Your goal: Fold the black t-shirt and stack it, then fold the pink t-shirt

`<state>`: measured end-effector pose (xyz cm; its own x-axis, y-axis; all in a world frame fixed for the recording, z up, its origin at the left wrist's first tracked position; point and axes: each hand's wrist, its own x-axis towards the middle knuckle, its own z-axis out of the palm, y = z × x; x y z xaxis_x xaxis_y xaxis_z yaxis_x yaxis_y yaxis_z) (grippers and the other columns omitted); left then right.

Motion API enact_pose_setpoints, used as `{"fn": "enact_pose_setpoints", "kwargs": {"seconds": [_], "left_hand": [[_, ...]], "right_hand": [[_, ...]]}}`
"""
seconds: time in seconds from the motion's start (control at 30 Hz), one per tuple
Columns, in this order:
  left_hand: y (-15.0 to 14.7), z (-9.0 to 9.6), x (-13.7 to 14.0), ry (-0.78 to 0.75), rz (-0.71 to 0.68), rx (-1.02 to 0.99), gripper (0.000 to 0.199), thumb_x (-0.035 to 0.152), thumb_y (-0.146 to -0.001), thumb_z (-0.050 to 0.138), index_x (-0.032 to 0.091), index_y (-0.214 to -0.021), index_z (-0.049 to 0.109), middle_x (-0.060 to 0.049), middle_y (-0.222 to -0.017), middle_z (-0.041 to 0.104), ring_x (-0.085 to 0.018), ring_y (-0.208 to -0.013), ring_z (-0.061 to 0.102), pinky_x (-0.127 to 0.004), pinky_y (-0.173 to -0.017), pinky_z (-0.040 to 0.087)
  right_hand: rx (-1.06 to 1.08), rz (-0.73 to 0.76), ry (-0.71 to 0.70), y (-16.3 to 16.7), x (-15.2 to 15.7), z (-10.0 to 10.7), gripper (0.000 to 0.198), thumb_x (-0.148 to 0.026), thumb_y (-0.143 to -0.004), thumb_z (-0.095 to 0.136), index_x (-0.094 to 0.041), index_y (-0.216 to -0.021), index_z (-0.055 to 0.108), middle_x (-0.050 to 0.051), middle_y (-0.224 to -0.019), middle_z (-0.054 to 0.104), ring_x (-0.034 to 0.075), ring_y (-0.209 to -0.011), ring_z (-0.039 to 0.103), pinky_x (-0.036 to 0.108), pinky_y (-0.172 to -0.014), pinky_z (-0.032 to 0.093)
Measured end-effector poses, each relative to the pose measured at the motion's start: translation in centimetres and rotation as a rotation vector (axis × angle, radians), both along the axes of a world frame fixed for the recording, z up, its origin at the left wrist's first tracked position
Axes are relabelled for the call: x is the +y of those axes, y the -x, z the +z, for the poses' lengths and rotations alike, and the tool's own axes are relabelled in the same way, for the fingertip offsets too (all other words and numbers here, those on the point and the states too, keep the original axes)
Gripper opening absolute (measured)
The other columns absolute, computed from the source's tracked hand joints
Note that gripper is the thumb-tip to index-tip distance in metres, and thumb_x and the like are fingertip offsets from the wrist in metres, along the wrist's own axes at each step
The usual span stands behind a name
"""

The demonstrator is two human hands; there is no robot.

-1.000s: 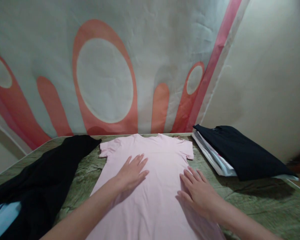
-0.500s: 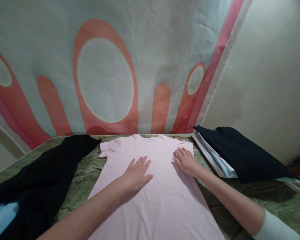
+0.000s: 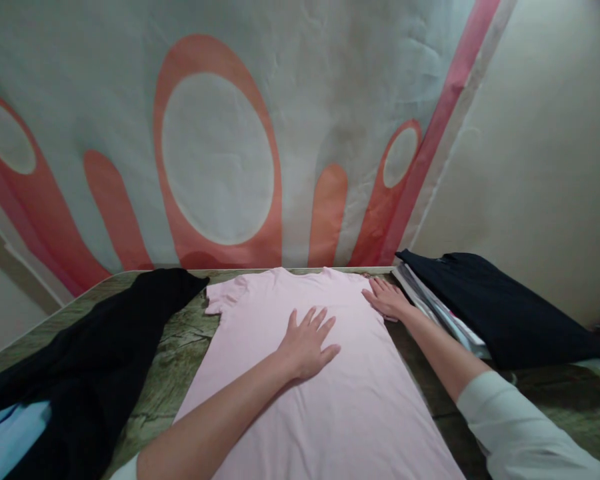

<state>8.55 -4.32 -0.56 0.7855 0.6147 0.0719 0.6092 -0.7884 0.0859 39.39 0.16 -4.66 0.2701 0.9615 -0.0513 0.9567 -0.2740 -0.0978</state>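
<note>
A pale pink T-shirt lies spread flat, its neckline at the far edge and its lower part running out of view toward me. My left hand rests on the middle of the shirt's chest with fingers spread. At the shirt's right sleeve, my right hand lies flat with fingers stretched out, covering most of that sleeve. The opposite sleeve on the left lies uncovered. Soft wrinkles run down the fabric below my left hand.
Left of the shirt lies a rumpled black garment with a light blue cloth by it. A stack of folded clothes, black garment on top, sits at right. The wood-patterned table meets a wall banner.
My left hand has slid right and slightly farther up the shirt's chest. My right hand has moved outward and away from me, onto the right sleeve. The view has shifted slightly.
</note>
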Motion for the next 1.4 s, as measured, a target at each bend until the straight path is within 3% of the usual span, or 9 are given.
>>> {"fn": "enact_pose_setpoints", "kwargs": {"seconds": [0.17,0.3,0.4,0.63,0.8,0.93,1.07,1.27,1.4], "left_hand": [[-0.2,0.0,0.0,-0.006,0.017,0.000,0.062,0.062,-0.088,0.017,0.030,-0.141,0.023,-0.003,-0.150,0.016,-0.030,-0.137,0.009,-0.060,-0.104,0.006],[-0.2,-0.1,-0.1,-0.017,0.021,-0.013,0.062,0.062,-0.088,0.017,0.031,-0.141,0.024,-0.003,-0.150,0.016,-0.030,-0.137,0.009,-0.060,-0.104,0.005],[-0.1,0.0,-0.1,-0.013,0.022,-0.029,0.062,0.063,-0.087,0.017,0.031,-0.140,0.025,-0.003,-0.150,0.016,-0.030,-0.137,0.008,-0.061,-0.104,0.004],[-0.1,0.2,-0.3,0.032,0.021,-0.034,0.063,0.062,-0.087,0.018,0.030,-0.141,0.024,-0.003,-0.150,0.017,-0.030,-0.137,0.008,-0.060,-0.105,0.002],[0.0,0.4,-0.5,0.038,0.024,-0.031,0.063,0.062,-0.087,0.017,0.030,-0.141,0.025,-0.003,-0.150,0.016,-0.031,-0.137,0.008,-0.060,-0.105,0.002],[0.1,0.4,-0.6,0.046,0.022,-0.040,0.063,0.063,-0.087,0.016,0.030,-0.141,0.025,-0.002,-0.150,0.015,-0.031,-0.137,0.006,-0.060,-0.104,0.002],[0.2,0.5,-0.6,0.068,0.017,-0.051,0.065,0.063,-0.087,0.015,0.029,-0.141,0.025,-0.003,-0.150,0.016,-0.032,-0.137,0.005,-0.062,-0.103,0.002],[0.2,0.7,-0.7,0.092,0.023,-0.051,0.064,0.062,-0.087,0.015,0.029,-0.141,0.024,-0.003,-0.150,0.016,-0.032,-0.137,0.004,-0.062,-0.104,0.000],[0.3,0.8,-0.7,0.081,0.015,-0.016,0.065,0.062,-0.087,0.013,0.029,-0.142,0.022,-0.003,-0.151,0.014,-0.032,-0.137,0.004,-0.062,-0.103,0.001]], "right_hand": [[-0.048,-0.037,-0.007,-0.1,0.8,0.9,0.070,-0.055,-0.089,0.015,-0.011,-0.143,0.021,0.011,-0.150,0.017,0.025,-0.137,0.012,0.047,-0.108,0.010],[-0.092,0.189,-0.118,4.3,1.9,1.2,0.062,-0.048,-0.091,0.017,-0.013,-0.142,0.024,0.009,-0.149,0.020,0.023,-0.137,0.013,0.042,-0.109,0.010],[-0.050,0.337,-0.110,7.2,2.7,0.9,0.061,-0.050,-0.092,0.014,-0.017,-0.142,0.025,0.007,-0.149,0.021,0.022,-0.136,0.015,0.040,-0.108,0.013],[-0.049,0.144,-0.050,6.0,3.9,0.9,0.066,-0.057,-0.089,0.013,-0.021,-0.143,0.023,0.007,-0.150,0.018,0.025,-0.136,0.014,0.046,-0.107,0.012],[-0.065,0.074,-0.109,6.2,4.1,0.9,0.065,-0.056,-0.089,0.013,-0.021,-0.142,0.026,0.007,-0.149,0.022,0.028,-0.136,0.014,0.051,-0.106,0.010],[-0.093,0.169,-0.227,8.8,4.3,0.5,0.060,-0.048,-0.092,0.015,-0.018,-0.143,0.022,0.006,-0.150,0.019,0.024,-0.137,0.010,0.047,-0.107,0.007],[-0.019,0.273,-0.106,10.4,4.9,0.5,0.060,-0.051,-0.091,0.012,-0.021,-0.143,0.022,0.005,-0.150,0.020,0.022,-0.136,0.015,0.046,-0.106,0.014],[-0.001,0.184,-0.056,9.9,6.4,1.0,0.063,-0.053,-0.090,0.013,-0.021,-0.144,0.020,0.004,-0.150,0.018,0.025,-0.136,0.016,0.048,-0.106,0.015],[-0.010,0.139,-0.137,10.2,6.0,0.8,0.061,-0.050,-0.090,0.017,-0.020,-0.142,0.026,0.005,-0.149,0.021,0.026,-0.135,0.018,0.047,-0.106,0.015]]}}
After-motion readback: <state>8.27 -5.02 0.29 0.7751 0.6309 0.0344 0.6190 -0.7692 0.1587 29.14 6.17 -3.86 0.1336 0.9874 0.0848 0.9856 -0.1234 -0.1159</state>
